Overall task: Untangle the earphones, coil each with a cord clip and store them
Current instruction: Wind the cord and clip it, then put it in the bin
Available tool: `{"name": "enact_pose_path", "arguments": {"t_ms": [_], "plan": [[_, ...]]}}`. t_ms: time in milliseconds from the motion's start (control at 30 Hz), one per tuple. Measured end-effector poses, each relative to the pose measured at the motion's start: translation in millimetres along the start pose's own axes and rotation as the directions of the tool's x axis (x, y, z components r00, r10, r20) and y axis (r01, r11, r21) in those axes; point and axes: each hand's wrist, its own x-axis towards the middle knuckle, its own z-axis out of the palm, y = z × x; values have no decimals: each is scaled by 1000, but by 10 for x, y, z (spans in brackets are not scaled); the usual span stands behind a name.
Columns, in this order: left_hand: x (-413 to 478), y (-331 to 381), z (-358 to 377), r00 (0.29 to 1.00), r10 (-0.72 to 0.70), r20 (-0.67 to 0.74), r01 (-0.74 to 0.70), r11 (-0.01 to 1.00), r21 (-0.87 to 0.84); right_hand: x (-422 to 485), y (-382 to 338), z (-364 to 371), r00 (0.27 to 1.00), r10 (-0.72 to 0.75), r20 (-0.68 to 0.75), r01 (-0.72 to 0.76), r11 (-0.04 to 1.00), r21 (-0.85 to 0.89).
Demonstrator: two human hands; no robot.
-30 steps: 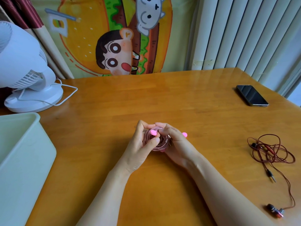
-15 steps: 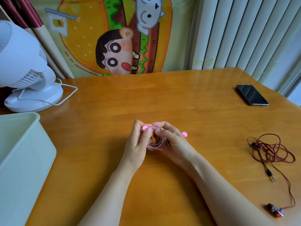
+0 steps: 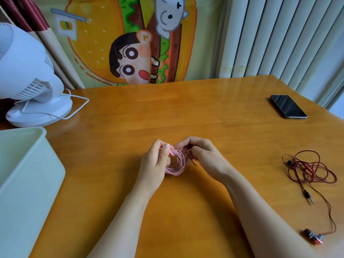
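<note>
Mid-table, well in from every edge, our left hand [image 3: 155, 161] and right hand [image 3: 202, 155] curl together, both pinching the coiled pink earphones [image 3: 176, 163]. The red earphones [image 3: 310, 170] lie loose by the table's [image 3: 204, 112] right edge.

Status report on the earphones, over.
Left hand and right hand pinch the pink coil. Red earphones tangled, right side. Nothing blocking.
</note>
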Motion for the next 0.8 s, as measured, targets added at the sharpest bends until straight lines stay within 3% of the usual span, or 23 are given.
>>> {"name": "enact_pose_path", "arguments": {"t_ms": [200, 367, 467, 600, 800], "plan": [[-14, -10, -29, 998, 0, 57, -2, 999, 40, 4, 37, -118, 997, 3, 80, 4, 997, -79], [-17, -13, 9, 997, 25, 79, -36, 989, 141, 13, 53, -108, 970, -75, -229, -25, 915, -403], [12, -48, 37, 999, 45, 26, -49, 977, 209, 5, -14, -73, 952, -40, -305, -41, 966, -256], [44, -110, 68, 995, 87, -50, -71, 961, 266, -21, -83, 40, 961, -8, -278, -14, 997, -76], [49, -99, 86, 991, -55, -119, 77, 979, 187, -32, -42, 279, 967, -133, -216, 91, 977, -193]]}}
